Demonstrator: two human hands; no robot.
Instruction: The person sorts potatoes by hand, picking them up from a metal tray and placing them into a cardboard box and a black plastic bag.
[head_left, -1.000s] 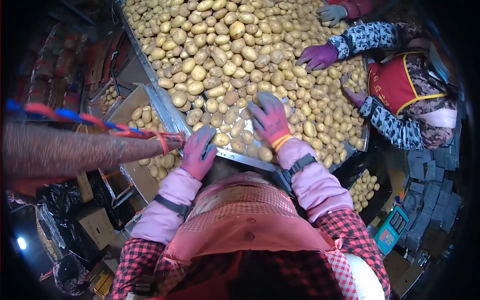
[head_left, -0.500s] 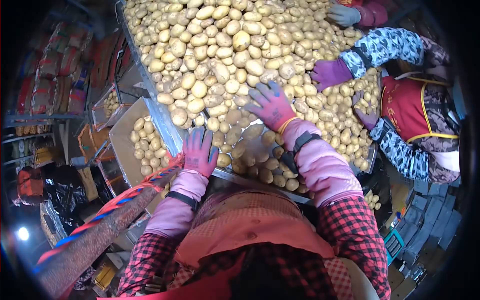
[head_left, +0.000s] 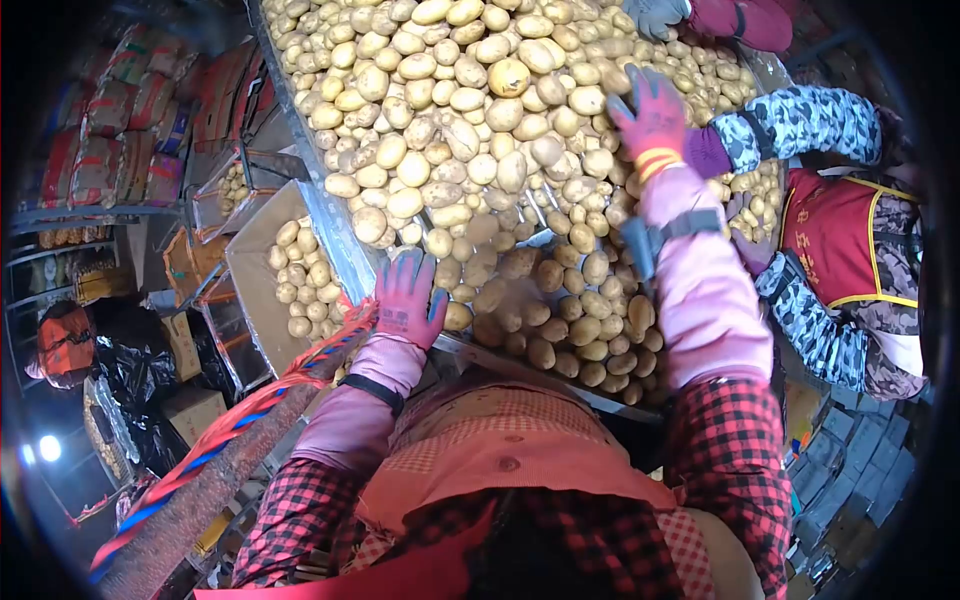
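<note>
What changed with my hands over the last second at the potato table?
Your right hand reached farther out across the potatoes, away from your body, toward the co-worker's sleeve; it grips nothing visible. Your left hand stayed at the table's near edge. The side crate is unchanged.

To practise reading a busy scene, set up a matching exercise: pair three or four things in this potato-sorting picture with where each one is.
Things:
1. left hand in a pink glove
2. right hand in a pink glove
3. shallow cardboard box of yellow potatoes
4. co-worker's red vest with yellow trim

Places:
A. stretched far out over the potato pile
B. below the table's left edge
C. at the table's right side
D. on the table's near edge

Pairs: 1-D, 2-A, 3-B, 4-C
</note>
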